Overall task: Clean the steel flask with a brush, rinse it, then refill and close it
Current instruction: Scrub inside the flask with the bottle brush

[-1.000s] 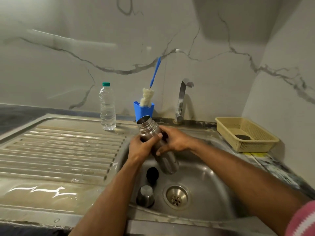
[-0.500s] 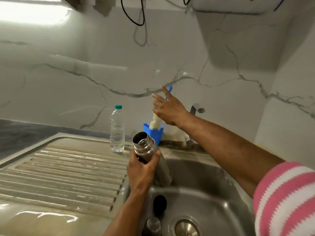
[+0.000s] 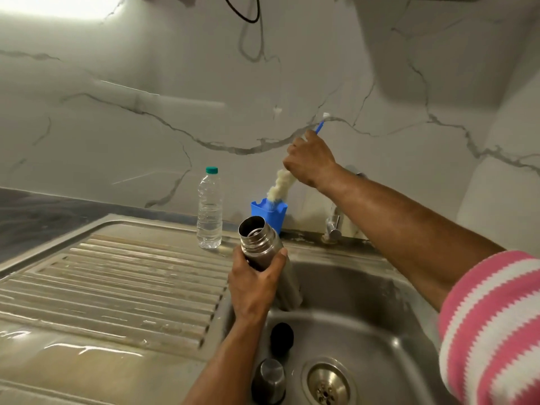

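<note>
My left hand [image 3: 254, 285] grips the open steel flask [image 3: 263, 247] around its upper body, tilted over the left edge of the sink [image 3: 365, 317], mouth facing up and left. My right hand [image 3: 311, 159] holds the blue handle of the bottle brush [image 3: 283, 185]; its white sponge head is partly lifted out of the blue holder [image 3: 270, 213] at the wall. In the basin lie the black stopper [image 3: 282, 339] and the steel cap [image 3: 268, 381].
A clear water bottle [image 3: 209, 209] with a green cap stands on the ribbed drainboard [image 3: 117, 282] left of the holder. The tap [image 3: 334, 223] rises behind my right forearm. The drain [image 3: 327, 384] sits at the basin's bottom. Marble wall close behind.
My right hand left the flask, reached up to the brush and now grips its handle, lifting the sponge head partway out of the holder. The left hand keeps holding the flask.
</note>
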